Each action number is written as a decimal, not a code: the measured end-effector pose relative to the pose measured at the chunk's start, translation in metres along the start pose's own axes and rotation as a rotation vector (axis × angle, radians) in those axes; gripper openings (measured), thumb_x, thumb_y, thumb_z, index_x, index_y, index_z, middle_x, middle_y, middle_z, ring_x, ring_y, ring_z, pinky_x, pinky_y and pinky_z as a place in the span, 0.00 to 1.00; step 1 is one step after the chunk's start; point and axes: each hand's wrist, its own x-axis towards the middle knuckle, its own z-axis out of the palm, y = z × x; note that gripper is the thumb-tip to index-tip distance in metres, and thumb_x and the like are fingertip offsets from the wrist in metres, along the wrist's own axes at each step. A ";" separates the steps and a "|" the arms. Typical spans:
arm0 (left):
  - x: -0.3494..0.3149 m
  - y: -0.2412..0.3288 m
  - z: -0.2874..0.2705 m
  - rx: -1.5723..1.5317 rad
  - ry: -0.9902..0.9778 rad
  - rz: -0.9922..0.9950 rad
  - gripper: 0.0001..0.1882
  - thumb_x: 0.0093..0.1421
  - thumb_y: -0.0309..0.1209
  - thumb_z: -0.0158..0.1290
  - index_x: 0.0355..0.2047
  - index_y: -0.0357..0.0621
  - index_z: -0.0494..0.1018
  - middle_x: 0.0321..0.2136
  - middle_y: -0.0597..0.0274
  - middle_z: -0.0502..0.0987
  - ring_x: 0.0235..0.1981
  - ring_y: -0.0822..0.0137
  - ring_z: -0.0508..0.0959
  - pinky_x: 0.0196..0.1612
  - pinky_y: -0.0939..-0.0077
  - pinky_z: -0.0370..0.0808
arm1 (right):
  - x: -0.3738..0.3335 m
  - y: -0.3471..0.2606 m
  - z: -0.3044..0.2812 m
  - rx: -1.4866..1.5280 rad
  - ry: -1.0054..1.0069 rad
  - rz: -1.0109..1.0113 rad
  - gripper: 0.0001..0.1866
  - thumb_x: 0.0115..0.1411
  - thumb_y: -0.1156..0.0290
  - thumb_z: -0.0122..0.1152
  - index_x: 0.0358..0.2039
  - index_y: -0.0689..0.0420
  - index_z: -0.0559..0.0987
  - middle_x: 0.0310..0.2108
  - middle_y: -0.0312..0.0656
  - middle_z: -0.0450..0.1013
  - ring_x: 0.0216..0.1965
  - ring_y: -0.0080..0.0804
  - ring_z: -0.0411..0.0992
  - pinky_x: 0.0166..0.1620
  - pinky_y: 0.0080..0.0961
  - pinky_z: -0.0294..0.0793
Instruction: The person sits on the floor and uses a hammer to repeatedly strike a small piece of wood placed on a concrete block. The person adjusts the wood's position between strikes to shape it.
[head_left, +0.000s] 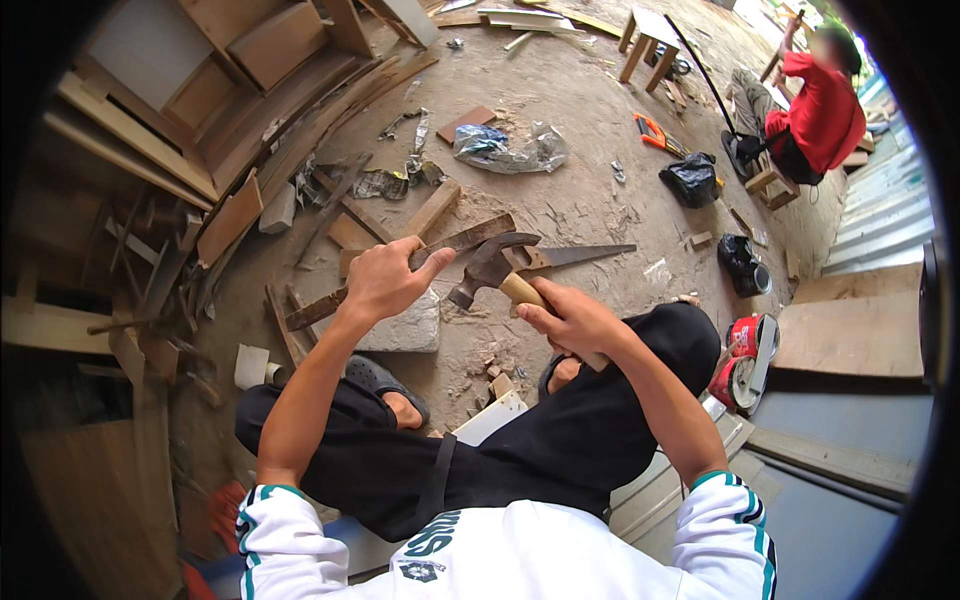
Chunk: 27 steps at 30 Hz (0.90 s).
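Note:
My left hand [390, 277] is closed around a long, narrow strip of dark wood [478, 234], which slants from lower left to upper right. In my right hand [575, 322] is a claw hammer [487, 272], gripped by its pale wooden handle. The dark metal head is beside the strip's right end; whether the two touch I cannot tell. Below the strip sits a pale stone-like block [402, 328], partly covered by my left hand and arm. On the ground beyond the hammer lies a handsaw [585, 254], part of its handle hidden behind the hammer head.
Wooden boards and furniture frames [240, 110] crowd the left. A crumpled plastic bag [510, 150], an orange-handled tool [658, 135], a black bag [692, 180] and red cans [738, 360] lie around. A person in red [822, 110] sits at far right near a small stool [650, 38].

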 end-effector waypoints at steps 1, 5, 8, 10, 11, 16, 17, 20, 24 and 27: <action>-0.001 0.002 0.002 0.004 0.002 -0.016 0.43 0.60 0.70 0.46 0.42 0.36 0.80 0.27 0.40 0.81 0.36 0.44 0.83 0.41 0.51 0.77 | 0.001 0.003 0.003 -0.253 0.078 -0.066 0.18 0.69 0.55 0.55 0.40 0.60 0.70 0.26 0.53 0.76 0.21 0.48 0.75 0.27 0.43 0.74; -0.011 0.005 0.013 -0.199 -0.060 0.066 0.38 0.64 0.65 0.47 0.34 0.35 0.79 0.23 0.53 0.78 0.24 0.59 0.77 0.31 0.63 0.73 | 0.009 0.007 0.011 -0.593 0.216 0.241 0.20 0.68 0.52 0.56 0.42 0.59 0.70 0.27 0.57 0.77 0.31 0.59 0.77 0.34 0.49 0.74; -0.016 -0.015 0.020 -0.442 -0.115 -0.035 0.41 0.65 0.66 0.45 0.46 0.31 0.73 0.25 0.54 0.78 0.25 0.62 0.77 0.33 0.64 0.75 | 0.004 0.002 -0.005 -0.368 0.197 0.139 0.23 0.66 0.50 0.60 0.42 0.61 0.74 0.28 0.54 0.78 0.29 0.51 0.77 0.33 0.42 0.73; -0.015 -0.029 0.019 -0.555 -0.104 -0.076 0.47 0.64 0.67 0.45 0.57 0.28 0.70 0.26 0.54 0.79 0.26 0.61 0.78 0.34 0.64 0.76 | -0.006 -0.015 -0.017 -0.197 0.183 0.118 0.25 0.64 0.50 0.64 0.43 0.62 0.77 0.28 0.53 0.78 0.27 0.45 0.75 0.33 0.38 0.73; -0.015 -0.032 0.017 -0.645 -0.132 -0.084 0.47 0.64 0.67 0.45 0.59 0.28 0.69 0.25 0.57 0.77 0.24 0.65 0.76 0.32 0.67 0.76 | -0.009 -0.020 -0.025 -0.202 0.153 0.133 0.25 0.63 0.49 0.64 0.43 0.62 0.77 0.27 0.52 0.77 0.27 0.44 0.75 0.33 0.38 0.73; -0.016 -0.020 0.005 -0.760 -0.236 -0.016 0.43 0.66 0.64 0.46 0.58 0.32 0.65 0.21 0.66 0.71 0.22 0.77 0.72 0.27 0.80 0.70 | -0.019 -0.038 -0.038 -0.258 -0.009 0.131 0.26 0.60 0.47 0.68 0.43 0.59 0.78 0.26 0.50 0.77 0.27 0.43 0.75 0.33 0.38 0.72; -0.018 -0.018 0.006 -0.752 -0.226 -0.014 0.37 0.68 0.61 0.44 0.53 0.34 0.66 0.19 0.68 0.69 0.20 0.78 0.69 0.26 0.80 0.69 | -0.016 -0.043 -0.041 -0.304 -0.054 0.101 0.25 0.59 0.47 0.68 0.42 0.58 0.78 0.26 0.49 0.77 0.27 0.43 0.75 0.33 0.38 0.72; -0.014 -0.030 0.017 -0.610 -0.150 0.033 0.39 0.67 0.65 0.42 0.49 0.35 0.70 0.19 0.63 0.71 0.22 0.71 0.72 0.30 0.71 0.70 | 0.000 -0.056 -0.047 -0.454 -0.173 -0.009 0.25 0.58 0.46 0.68 0.35 0.58 0.78 0.22 0.47 0.75 0.26 0.46 0.74 0.33 0.41 0.70; -0.012 -0.029 0.019 -0.415 -0.071 0.102 0.41 0.65 0.70 0.40 0.45 0.38 0.71 0.20 0.51 0.74 0.25 0.60 0.75 0.33 0.60 0.70 | 0.024 -0.046 -0.050 -0.533 -0.281 -0.077 0.25 0.59 0.46 0.68 0.32 0.60 0.78 0.22 0.47 0.74 0.26 0.48 0.73 0.33 0.42 0.69; -0.010 -0.032 0.021 -0.396 -0.117 0.104 0.40 0.64 0.69 0.42 0.46 0.41 0.72 0.20 0.48 0.73 0.24 0.58 0.75 0.31 0.59 0.68 | 0.033 -0.031 -0.049 -0.461 -0.214 -0.109 0.25 0.59 0.47 0.68 0.34 0.60 0.79 0.23 0.46 0.75 0.26 0.44 0.75 0.32 0.40 0.71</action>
